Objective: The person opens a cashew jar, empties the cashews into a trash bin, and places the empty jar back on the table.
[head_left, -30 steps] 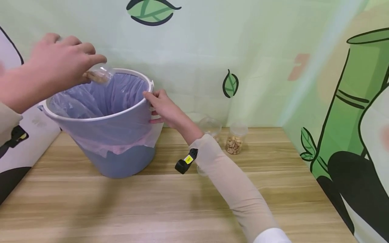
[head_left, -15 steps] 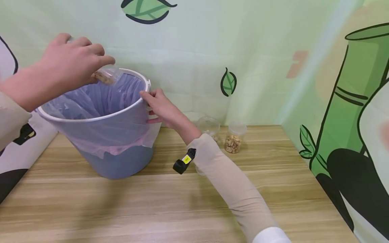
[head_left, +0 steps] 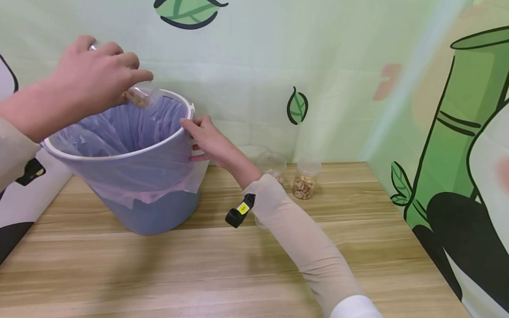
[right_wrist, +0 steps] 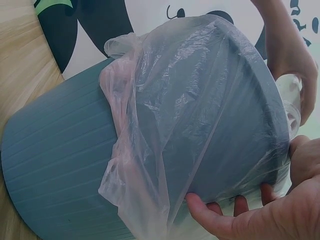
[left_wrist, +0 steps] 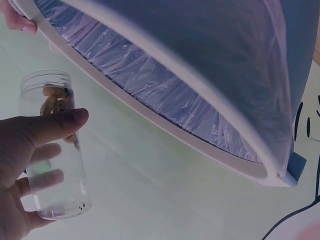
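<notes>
My left hand (head_left: 97,73) grips a clear plastic jar (left_wrist: 75,192), thumb on one side and fingers round the other. The jar is tipped over the left part of a blue trash bin (head_left: 159,216), its mouth pointing toward the bin's opening. Brown nut-like pieces (left_wrist: 54,102) sit near the jar's mouth, with dark crumbs at its base. A thin translucent liner (head_left: 131,128) lines the bin and folds down over its outside. My right hand (head_left: 212,139) holds the bin's right rim, thumb at the top edge and fingers against the outer wall (right_wrist: 230,165).
Behind my right forearm, a lidded clear jar of nuts (head_left: 304,186) stands on the wooden table (head_left: 222,274) close to the back wall. Beside it is a wider clear container (head_left: 271,162), partly hidden by the arm. A printed cloth backdrop (head_left: 246,53) rises behind the table.
My left hand and the jar have shifted right, farther over the bin's opening. The right hand stays on the rim. The view has drifted slightly, moving the scene left.
</notes>
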A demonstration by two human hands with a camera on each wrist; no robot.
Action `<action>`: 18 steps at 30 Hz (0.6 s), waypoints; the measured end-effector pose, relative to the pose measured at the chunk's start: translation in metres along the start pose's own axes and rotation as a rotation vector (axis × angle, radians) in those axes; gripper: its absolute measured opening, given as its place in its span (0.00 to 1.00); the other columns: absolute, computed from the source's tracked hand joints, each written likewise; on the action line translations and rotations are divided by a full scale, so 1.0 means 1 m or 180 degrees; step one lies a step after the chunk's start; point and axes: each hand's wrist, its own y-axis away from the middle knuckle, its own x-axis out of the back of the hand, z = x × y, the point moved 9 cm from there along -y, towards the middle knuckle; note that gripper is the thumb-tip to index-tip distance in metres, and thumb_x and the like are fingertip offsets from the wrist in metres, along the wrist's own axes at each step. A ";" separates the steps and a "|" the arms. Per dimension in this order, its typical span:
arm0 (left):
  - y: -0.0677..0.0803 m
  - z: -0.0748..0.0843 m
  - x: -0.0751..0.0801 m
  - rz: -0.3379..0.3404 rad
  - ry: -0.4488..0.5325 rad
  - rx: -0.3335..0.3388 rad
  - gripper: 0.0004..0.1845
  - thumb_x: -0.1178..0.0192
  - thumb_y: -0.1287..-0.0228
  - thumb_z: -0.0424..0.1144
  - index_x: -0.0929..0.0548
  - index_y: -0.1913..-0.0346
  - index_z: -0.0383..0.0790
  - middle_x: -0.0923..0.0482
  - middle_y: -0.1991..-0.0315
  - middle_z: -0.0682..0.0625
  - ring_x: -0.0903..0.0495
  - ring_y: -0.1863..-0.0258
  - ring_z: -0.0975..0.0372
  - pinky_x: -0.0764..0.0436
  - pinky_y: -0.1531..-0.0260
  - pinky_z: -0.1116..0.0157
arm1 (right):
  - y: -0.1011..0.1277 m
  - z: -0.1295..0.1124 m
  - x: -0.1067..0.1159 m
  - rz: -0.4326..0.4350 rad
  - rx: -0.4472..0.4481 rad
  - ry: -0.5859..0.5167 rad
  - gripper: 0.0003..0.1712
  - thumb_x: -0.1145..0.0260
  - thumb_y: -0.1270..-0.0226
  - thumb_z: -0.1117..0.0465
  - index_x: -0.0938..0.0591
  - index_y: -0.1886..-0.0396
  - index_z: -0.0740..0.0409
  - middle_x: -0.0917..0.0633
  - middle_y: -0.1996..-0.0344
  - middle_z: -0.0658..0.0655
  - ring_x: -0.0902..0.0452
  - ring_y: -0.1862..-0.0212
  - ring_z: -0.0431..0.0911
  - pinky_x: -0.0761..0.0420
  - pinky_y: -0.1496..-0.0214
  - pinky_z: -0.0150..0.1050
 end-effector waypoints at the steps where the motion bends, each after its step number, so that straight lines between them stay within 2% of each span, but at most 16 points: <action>1: 0.000 0.000 0.000 -0.0006 -0.0018 0.0000 0.34 0.21 0.54 0.31 0.21 0.40 0.40 0.22 0.45 0.32 0.25 0.45 0.35 0.30 0.46 0.29 | 0.000 0.000 0.000 0.0010 -0.0003 -0.0008 0.19 0.47 0.19 0.46 0.40 0.49 0.54 0.34 0.54 0.57 0.30 0.35 0.64 0.16 0.45 0.54; 10: 0.004 0.002 -0.001 -0.0030 -0.0097 -0.0041 0.34 0.20 0.54 0.31 0.20 0.40 0.40 0.22 0.44 0.32 0.26 0.44 0.36 0.31 0.43 0.30 | -0.001 0.001 -0.001 0.0005 -0.0011 -0.0029 0.18 0.47 0.18 0.47 0.41 0.51 0.54 0.35 0.58 0.58 0.30 0.35 0.65 0.17 0.44 0.55; 18: 0.008 -0.001 -0.005 -0.0096 -0.0132 -0.0008 0.36 0.19 0.56 0.32 0.21 0.39 0.40 0.24 0.43 0.32 0.28 0.42 0.35 0.33 0.42 0.30 | -0.001 0.002 -0.001 0.0010 -0.0030 -0.0044 0.19 0.47 0.19 0.46 0.41 0.51 0.54 0.35 0.57 0.57 0.32 0.32 0.67 0.17 0.44 0.55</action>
